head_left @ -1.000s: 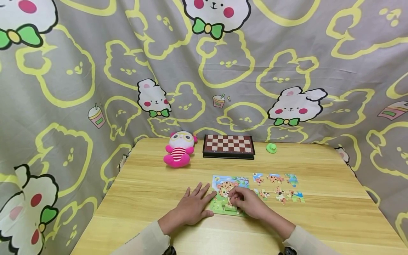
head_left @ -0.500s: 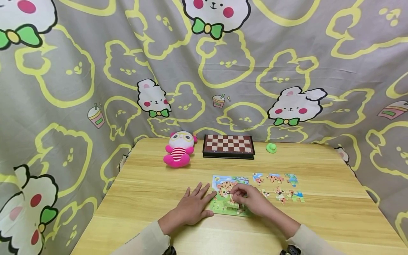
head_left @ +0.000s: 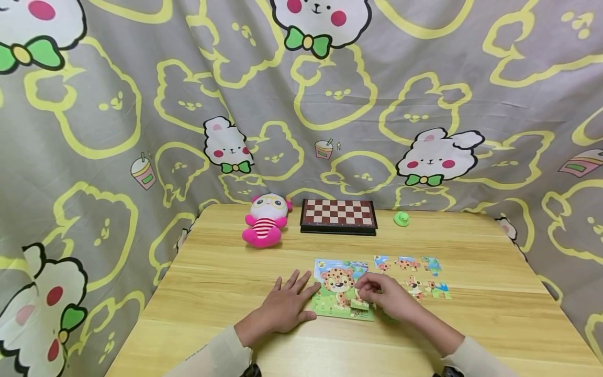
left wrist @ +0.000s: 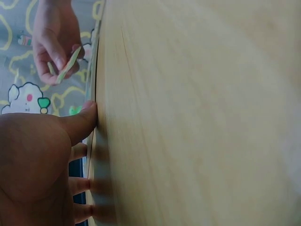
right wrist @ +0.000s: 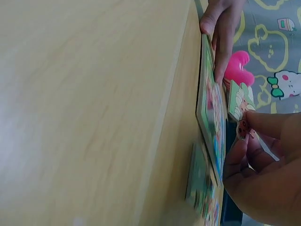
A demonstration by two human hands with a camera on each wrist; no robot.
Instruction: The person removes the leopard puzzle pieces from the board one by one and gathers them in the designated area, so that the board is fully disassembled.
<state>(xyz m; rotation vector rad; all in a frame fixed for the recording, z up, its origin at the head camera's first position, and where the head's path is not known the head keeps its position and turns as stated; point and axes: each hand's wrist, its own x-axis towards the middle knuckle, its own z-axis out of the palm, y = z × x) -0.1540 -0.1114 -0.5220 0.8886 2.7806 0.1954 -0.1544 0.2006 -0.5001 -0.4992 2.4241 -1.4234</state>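
On the wooden table lies a puzzle board (head_left: 325, 308) with a spotted leopard cub picture. My left hand (head_left: 286, 309) lies flat with fingers spread, fingertips and thumb right at the board's left edge. Thumb and fingers of my right hand (head_left: 388, 297) pinch a puzzle piece (head_left: 360, 304), green along its base with spotted orange above. In the right wrist view this puzzle piece (right wrist: 240, 101) is raised above the board (right wrist: 211, 108), tilted up. The head view has it overlapping the board's lower right part.
Several loose puzzle pieces (head_left: 407, 263) lie in two rows right of the board, one hidden behind my right hand. Farther back are a pink and white plush toy (head_left: 264, 222), a folded chessboard (head_left: 338, 215) and a small green duck (head_left: 401, 219). A patterned curtain (head_left: 348, 104) hangs behind the table.
My right hand has moved right with the pinched puzzle piece, from the board's middle toward its right edge, uncovering the cub's face. The left hand has stayed still.
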